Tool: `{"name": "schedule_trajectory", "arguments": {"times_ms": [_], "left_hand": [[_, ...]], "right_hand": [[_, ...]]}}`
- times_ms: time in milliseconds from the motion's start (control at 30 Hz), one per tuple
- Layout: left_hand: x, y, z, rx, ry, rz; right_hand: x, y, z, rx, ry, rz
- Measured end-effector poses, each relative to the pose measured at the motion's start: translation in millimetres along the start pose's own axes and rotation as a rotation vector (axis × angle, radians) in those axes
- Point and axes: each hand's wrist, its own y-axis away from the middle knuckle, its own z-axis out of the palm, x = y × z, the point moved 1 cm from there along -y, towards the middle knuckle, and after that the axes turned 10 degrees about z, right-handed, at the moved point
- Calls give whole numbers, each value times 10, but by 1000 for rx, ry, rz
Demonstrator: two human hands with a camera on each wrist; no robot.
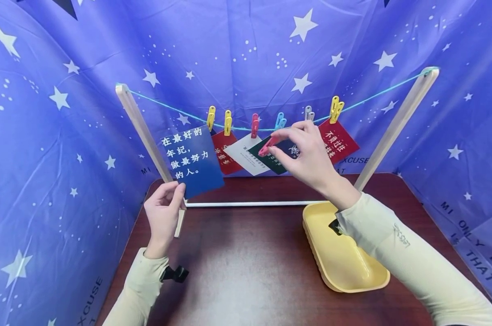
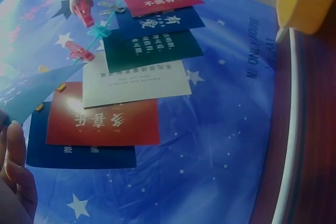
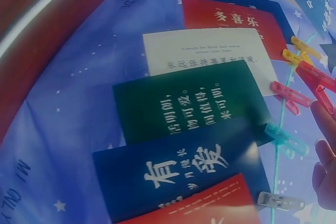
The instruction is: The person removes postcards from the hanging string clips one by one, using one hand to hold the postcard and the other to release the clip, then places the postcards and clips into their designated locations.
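Observation:
My left hand pinches a blue card with white writing by its lower left corner, thumb in front. The card is held up before the left part of a green string. My right hand pinches a pink clothespin between thumb and fingertips, in front of the hanging cards. On the string hang a white card, a green card, a red card at the right and others, including a dark blue card at the left end. Yellow, pink, blue and grey clothespins clip them.
Two wooden posts, left and right, carry the string. A white rod runs low between them. On the brown table, a yellow tray stands under my right forearm. Star-patterned blue cloth surrounds the table.

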Motion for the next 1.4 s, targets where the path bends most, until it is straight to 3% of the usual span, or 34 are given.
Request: {"name": "schedule_trajectory", "arguments": {"times_ms": [367, 633, 833, 1400], "left_hand": [[-2, 83, 47, -15, 1, -28], [-34, 142, 66, -38, -48, -68], [-69, 168, 95, -52, -7, -71], [-76, 291, 230, -108, -53, -83]], "right_hand": [[122, 135, 5, -1, -7, 30], [206, 233, 19, -6, -7, 42], [250, 281, 33, -12, -8, 55], [427, 494, -55, -34, 53, 111]]}}
